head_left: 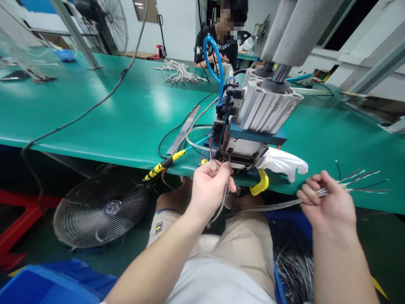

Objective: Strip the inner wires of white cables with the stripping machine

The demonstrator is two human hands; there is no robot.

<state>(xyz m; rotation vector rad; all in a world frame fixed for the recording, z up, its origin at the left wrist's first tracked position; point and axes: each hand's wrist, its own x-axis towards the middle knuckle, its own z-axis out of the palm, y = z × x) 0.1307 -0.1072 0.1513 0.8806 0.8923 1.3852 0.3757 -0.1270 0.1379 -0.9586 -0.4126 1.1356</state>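
My left hand is closed in a pinch on a thin grey cable at the front of a pneumatic press. Fine coloured wires rise just above its fingertips, close to the press's lower jaws. To the right, my right hand is wrapped round a bundle of grey cables. The bundle's stripped ends, with red, white and dark wires, fan out past the fingers to the right. Its other end trails left over my lap.
A steel ruler and a yellow-black wrapped hose lie left of the press. White cloth sits at its right. Below are a fan and blue bins. A person works across the green table.
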